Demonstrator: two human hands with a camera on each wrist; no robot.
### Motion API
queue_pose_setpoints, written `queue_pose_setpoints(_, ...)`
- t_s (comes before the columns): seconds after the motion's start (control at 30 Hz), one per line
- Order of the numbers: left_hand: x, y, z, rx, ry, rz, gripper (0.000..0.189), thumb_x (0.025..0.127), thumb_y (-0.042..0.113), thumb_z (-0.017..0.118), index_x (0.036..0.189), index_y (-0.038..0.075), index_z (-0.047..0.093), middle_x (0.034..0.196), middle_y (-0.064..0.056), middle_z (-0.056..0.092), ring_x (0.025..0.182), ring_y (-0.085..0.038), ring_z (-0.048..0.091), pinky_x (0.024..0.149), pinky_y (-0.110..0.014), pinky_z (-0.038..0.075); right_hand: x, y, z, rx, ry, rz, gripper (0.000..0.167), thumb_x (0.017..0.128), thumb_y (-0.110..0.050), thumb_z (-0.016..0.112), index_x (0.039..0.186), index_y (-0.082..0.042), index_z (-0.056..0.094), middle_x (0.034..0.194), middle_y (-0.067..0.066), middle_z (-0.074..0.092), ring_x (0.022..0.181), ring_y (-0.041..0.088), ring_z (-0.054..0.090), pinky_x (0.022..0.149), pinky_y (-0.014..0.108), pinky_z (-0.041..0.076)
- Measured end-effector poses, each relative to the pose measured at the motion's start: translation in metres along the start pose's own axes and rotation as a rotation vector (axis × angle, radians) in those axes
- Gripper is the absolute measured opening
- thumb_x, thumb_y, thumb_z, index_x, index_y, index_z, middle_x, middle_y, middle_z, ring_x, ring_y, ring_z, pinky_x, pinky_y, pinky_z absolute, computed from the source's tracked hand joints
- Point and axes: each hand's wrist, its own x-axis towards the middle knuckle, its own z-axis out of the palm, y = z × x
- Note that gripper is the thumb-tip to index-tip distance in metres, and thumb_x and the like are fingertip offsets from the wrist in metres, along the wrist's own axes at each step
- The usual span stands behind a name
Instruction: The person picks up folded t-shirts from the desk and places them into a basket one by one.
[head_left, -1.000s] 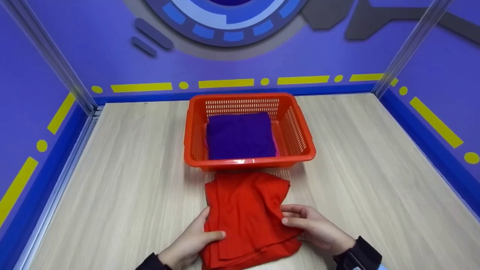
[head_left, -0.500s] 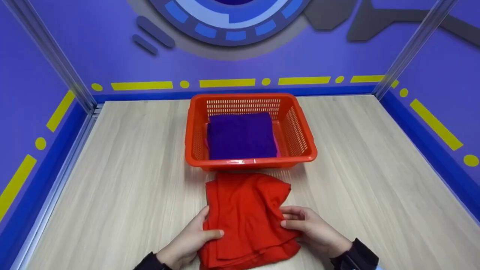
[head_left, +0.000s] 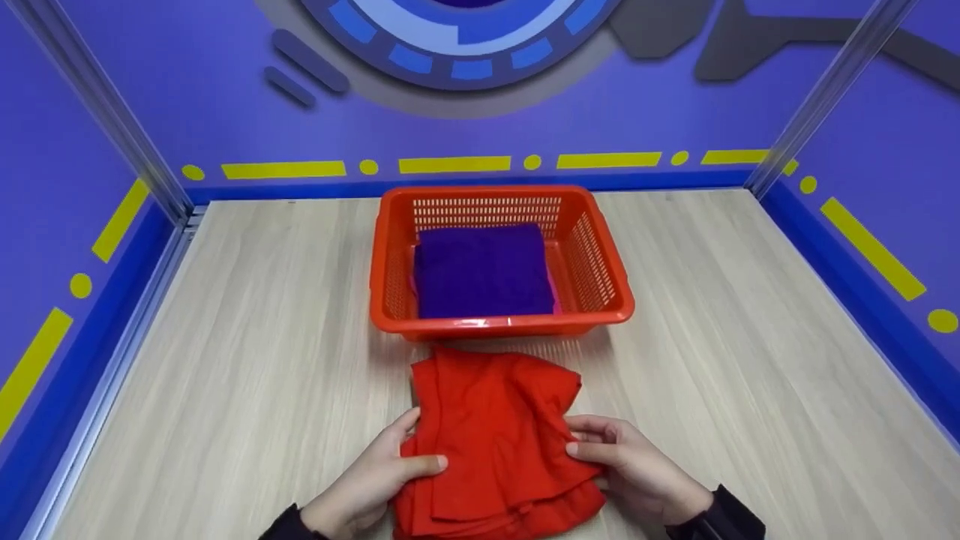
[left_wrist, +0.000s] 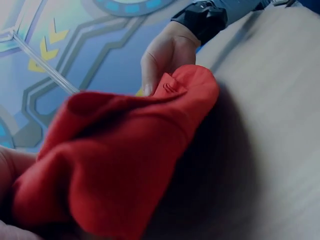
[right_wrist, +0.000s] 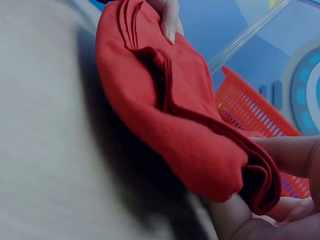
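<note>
A folded red cloth (head_left: 495,442) is in front of the basket, its layers loosely stacked and its far part creased. My left hand (head_left: 375,480) grips the left edge, thumb on top and fingers underneath. On the opposite edge my right hand (head_left: 637,469) pinches the cloth between thumb and fingers. In the right wrist view, several layers of the red cloth (right_wrist: 165,110) show at the folded edge, with a dark shadow on the table below. The left wrist view has the red cloth (left_wrist: 130,150) stretching between both hands, also over a shadow. Fingers under the cloth are partly hidden.
Just beyond the cloth stands an orange-red plastic basket (head_left: 501,327) with slotted walls. Inside lies a folded purple cloth (head_left: 480,270), a pink edge (head_left: 556,292) showing beneath it. Blue printed panels (head_left: 465,135) enclose the wooden-look table (head_left: 262,337) at the back and sides.
Both hands keep their hold on the red cloth. The cloth's near part has shifted slightly, and its far edge looks a little changed in shape. The basket stays put.
</note>
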Motion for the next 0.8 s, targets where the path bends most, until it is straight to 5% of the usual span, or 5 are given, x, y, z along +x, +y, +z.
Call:
queue_pose_setpoints(0.47,-0.02,0.043,0.016,-0.051,-0.159,0.086,0.086,0.095,0.013,0.068,0.159,-0.004,0.014,0.149,-0.017,0.047,0.128,-0.026,0.055,0.103,-0.035,0.048,-0.024,-0.028,0.016,0.06,-0.095,-0.052,0.038,0.102,-0.002,0.052,0.14,-0.002,0.052,0.128,0.01,0.065,0.116,0.024,0.066,0.094,0.038,0.056)
queue_pose_setpoints(0.8,-0.03,0.091,0.019,0.065,-0.159,0.246,0.084,0.096,0.013,0.069,0.159,-0.003,0.016,0.15,-0.022,0.046,0.13,-0.029,0.053,0.106,-0.035,0.046,-0.035,-0.062,0.019,0.077,-0.205,-0.272,0.044,0.103,0.007,0.04,0.14,-0.009,0.058,0.133,0.009,0.065,0.118,0.021,0.064,0.099,0.034,0.053)
